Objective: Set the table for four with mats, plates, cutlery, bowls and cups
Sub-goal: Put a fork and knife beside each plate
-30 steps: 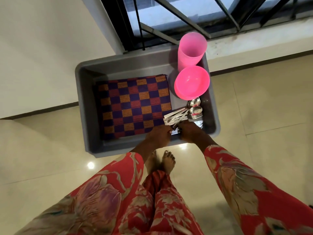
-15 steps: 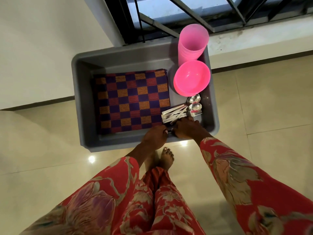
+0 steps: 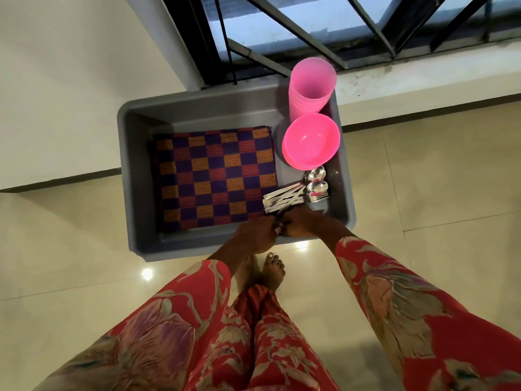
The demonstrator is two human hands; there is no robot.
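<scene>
Cutlery (image 3: 293,194) lies in a grey tub's (image 3: 132,176) near right corner on the floor. Both hands meet at the handle ends, left hand (image 3: 255,235) and right hand (image 3: 304,225) with fingers curled; the grip itself is hidden. Left of it lie checked mats (image 3: 214,179). Beyond are pink bowls (image 3: 310,143), then stacked cups (image 3: 311,86).

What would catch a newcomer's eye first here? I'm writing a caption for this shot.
The bright pink cups, stacked at the far right corner of the grey tub, and the pink bowls just in front of them. Next, the checked mats filling the tub's left side. At the near edge, the left hand and right hand meet by the cutlery.
</scene>
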